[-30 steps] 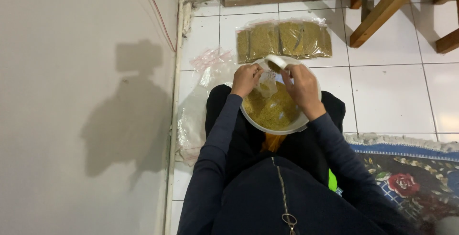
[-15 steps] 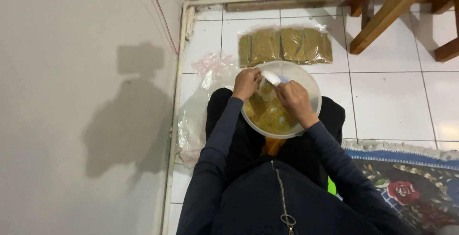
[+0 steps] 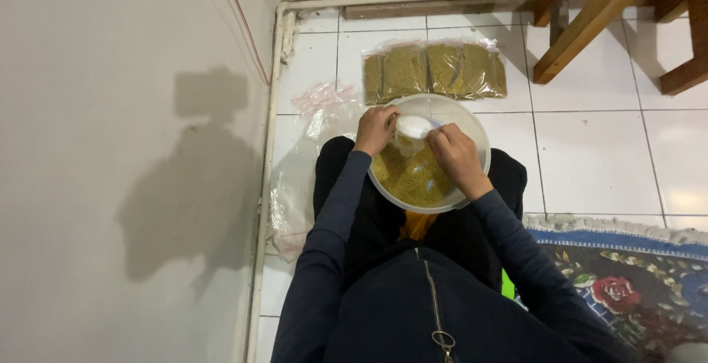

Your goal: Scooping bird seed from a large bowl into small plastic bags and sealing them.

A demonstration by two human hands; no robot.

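Underfoot, white tiled floor (image 3: pixel 590 149), patterned rug (image 3: pixel 627 289).

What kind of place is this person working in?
Most likely a room in a home, with the person sitting on the floor. The white tiled floor, a flowered rug and wooden furniture legs suggest this. A white bowl of greenish-yellow grain rests on the lap, with filled clear bags lying ahead.

1. White bowl (image 3: pixel 472 123) on the seated person's lap, holding yellow-green granules (image 3: pixel 413 178).
2. Left hand (image 3: pixel 376 128) at the bowl's rim, pinching a small clear bag (image 3: pixel 405 144).
3. Right hand (image 3: pixel 457 158) over the bowl, gripping a white scoop (image 3: pixel 414 125).
4. Filled bags (image 3: pixel 434 70) in a row on the tiled floor (image 3: pixel 590 142), just beyond the bowl.
5. Empty clear bags (image 3: pixel 302 164) beside the left knee.
6. Floral rug (image 3: pixel 627 282), near right.
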